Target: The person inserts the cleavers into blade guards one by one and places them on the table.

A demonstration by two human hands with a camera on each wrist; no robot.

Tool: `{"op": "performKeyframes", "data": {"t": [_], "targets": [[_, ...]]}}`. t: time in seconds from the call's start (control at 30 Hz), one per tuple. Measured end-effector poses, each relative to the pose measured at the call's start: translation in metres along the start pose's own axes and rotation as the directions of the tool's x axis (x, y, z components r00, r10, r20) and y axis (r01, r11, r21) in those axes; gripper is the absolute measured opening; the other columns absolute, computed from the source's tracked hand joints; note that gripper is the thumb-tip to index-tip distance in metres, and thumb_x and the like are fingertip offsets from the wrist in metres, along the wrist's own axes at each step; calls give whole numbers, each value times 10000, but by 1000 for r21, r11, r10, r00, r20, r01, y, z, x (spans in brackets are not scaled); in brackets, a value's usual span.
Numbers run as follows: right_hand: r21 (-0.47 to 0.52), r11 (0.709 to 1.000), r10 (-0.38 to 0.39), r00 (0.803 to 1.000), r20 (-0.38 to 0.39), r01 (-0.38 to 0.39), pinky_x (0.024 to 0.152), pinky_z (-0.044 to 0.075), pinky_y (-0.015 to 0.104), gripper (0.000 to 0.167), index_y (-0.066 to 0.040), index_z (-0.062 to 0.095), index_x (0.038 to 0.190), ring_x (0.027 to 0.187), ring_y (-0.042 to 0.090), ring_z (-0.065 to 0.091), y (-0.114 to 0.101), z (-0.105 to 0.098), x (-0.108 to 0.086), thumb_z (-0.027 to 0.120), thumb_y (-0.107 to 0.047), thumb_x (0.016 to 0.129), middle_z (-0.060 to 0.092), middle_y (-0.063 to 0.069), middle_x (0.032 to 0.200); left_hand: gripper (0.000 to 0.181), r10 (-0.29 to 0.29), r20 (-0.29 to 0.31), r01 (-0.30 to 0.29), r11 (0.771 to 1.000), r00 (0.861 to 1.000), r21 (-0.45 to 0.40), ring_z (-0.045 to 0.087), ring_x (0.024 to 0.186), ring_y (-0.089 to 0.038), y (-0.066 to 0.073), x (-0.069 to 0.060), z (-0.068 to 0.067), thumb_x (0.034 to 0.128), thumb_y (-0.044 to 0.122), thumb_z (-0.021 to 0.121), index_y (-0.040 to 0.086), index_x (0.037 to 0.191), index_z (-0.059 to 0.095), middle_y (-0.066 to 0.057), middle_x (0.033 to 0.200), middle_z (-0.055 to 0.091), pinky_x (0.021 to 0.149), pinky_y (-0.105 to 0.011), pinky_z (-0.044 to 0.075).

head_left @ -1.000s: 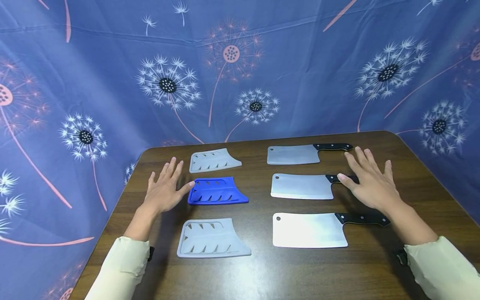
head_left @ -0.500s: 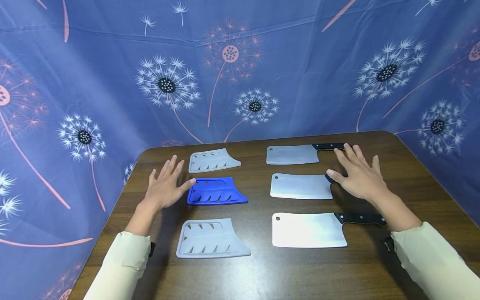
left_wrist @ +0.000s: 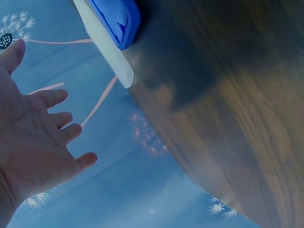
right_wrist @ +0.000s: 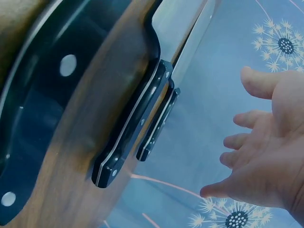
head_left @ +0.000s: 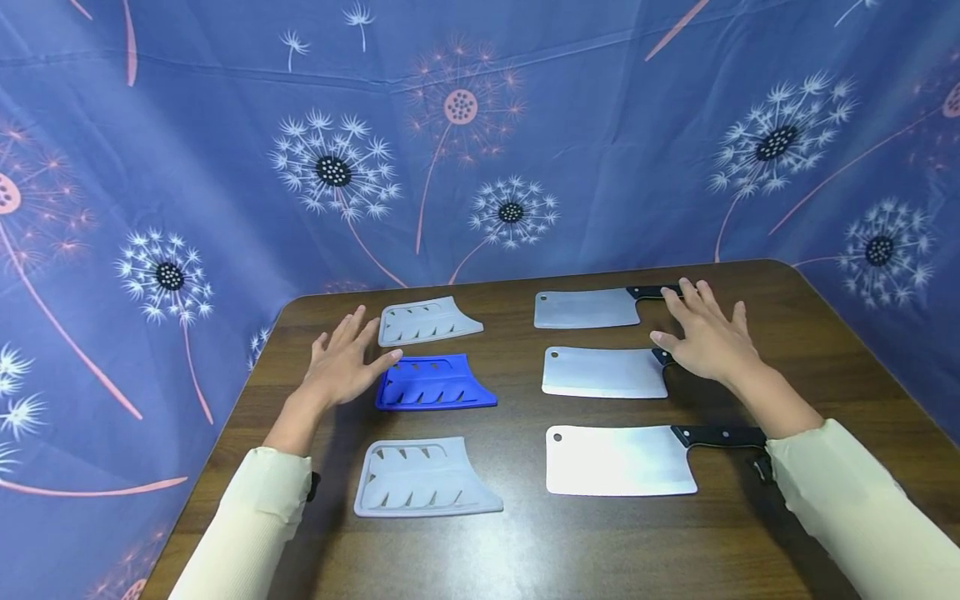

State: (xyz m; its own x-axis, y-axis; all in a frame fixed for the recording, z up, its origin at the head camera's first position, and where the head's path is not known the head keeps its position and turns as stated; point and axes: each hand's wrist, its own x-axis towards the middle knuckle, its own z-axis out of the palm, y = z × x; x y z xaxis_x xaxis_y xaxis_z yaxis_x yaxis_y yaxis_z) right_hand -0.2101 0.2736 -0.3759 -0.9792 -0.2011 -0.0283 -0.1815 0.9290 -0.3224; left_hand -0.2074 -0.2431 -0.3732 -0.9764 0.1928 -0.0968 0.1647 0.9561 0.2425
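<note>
My left hand (head_left: 341,367): fingers apart by the blue cover (head_left: 437,381), holding nothing.
My right hand (head_left: 708,340): spread, empty, near the cleaver handles (right_wrist: 135,126).
Cleavers (head_left: 604,372): three, on the desk (head_left: 525,554).
White covers (head_left: 423,476): two, lying flat.
Progress: seemingly barely begun; all blades bare.

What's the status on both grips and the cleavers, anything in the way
Left grip open, empty, by blue blade guard. Right grip open, empty, near middle cleaver's handle. Three cleavers flat on table, unsheathed. Right grip mostly hides that handle, head view.
</note>
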Motion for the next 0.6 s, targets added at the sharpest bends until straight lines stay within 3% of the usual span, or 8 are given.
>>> {"op": "performKeyframes", "data": {"t": [0.13,0.33,0.6], "targets": [[27,1000,11,1000,4,-11,968,-190,705,797,-31,96,1535,1420,395,-172,0,-1,6,498,-432,976,-30,271,1563,903,9,-16,-9,1000,1000,-13,-19,1470,-319,2,6,-1,892,731,332,137,1550,159,-75,1615,-43,1084,-639,-9],[68,997,28,999,20,-29,973,-193,699,800,22,142,1515,1427,402,-138,1,0,12,496,-448,973,15,265,1565,881,24,-64,-28,998,998,-59,98,1441,-379,5,13,-3,884,714,402,139,1533,246,-157,1580,121,1065,-637,63],[84,996,30,999,40,-33,980,-180,704,793,3,142,1520,1428,431,-97,3,-2,22,518,-425,968,40,273,1561,832,30,-72,-35,998,997,-60,117,1433,-382,9,20,-6,890,650,488,131,1514,304,-164,1572,139,1045,-630,103]]}}
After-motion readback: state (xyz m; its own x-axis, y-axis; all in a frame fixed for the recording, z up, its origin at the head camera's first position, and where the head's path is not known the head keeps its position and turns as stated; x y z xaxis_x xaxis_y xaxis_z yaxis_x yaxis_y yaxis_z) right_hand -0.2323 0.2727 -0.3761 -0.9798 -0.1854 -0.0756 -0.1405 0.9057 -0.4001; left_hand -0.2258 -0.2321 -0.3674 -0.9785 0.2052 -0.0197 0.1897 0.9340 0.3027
